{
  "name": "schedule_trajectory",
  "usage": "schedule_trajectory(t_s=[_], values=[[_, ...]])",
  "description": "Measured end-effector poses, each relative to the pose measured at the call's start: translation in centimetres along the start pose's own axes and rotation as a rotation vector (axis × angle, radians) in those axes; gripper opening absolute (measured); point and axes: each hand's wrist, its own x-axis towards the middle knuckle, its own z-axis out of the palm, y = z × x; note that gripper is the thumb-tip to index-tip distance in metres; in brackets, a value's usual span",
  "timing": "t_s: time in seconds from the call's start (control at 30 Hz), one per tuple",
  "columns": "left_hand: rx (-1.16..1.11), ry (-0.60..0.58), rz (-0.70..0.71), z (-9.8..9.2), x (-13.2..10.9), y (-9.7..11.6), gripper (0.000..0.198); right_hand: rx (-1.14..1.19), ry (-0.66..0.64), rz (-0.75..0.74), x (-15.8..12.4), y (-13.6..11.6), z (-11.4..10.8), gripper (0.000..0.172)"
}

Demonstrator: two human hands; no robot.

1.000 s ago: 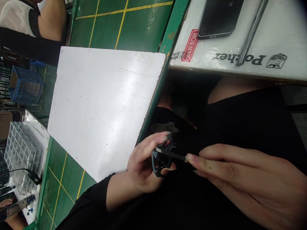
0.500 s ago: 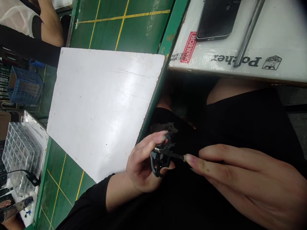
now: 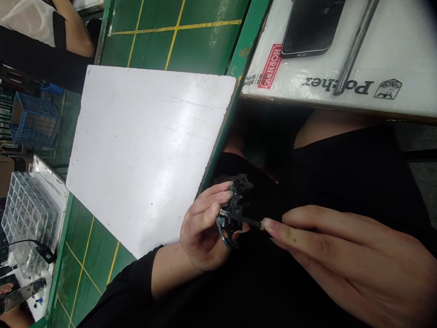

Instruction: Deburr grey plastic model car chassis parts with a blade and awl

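Near the middle, my left hand (image 3: 205,228) has its fingers curled around a small black part (image 3: 230,223) with a curved, shiny loop on its lower side. From the right comes my right hand (image 3: 341,250), its fingertips pinching the end of a thin dark strip (image 3: 251,222), perhaps a tool. The strip's other end lies against the black part, close to my left index fingertip. Both hands are above my black clothing, beside the table edge. How the strip meets the part is too small to tell.
A white board (image 3: 146,155) lies on the green table (image 3: 201,45). At upper right, a black phone (image 3: 312,27) and a metal rod (image 3: 357,48) rest on a white box (image 3: 392,50). Clear divided trays (image 3: 30,218), a blue basket (image 3: 36,120) and other people's arms are at left.
The black part has tilted slightly in my left hand, its loop shifting right, and my left fingers have moved a little up and left. My right hand has barely moved.
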Motion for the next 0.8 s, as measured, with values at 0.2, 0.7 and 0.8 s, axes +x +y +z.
schedule_trajectory(t_s=[0.2,0.7,0.8], values=[[-0.095,-0.078,-0.122,-0.2,0.2,0.9,0.066,-0.009,0.002,0.017,-0.3,0.1,0.0,0.048],[-0.168,0.043,-0.318,0.9,0.4,1.3,0.06,0.281,-0.113,0.046,1.5,1.2,0.0,0.045],[-0.135,0.325,-0.759,1.3,0.6,1.7,0.05,0.269,-0.136,0.144,1.4,1.9,-0.4,0.033]])
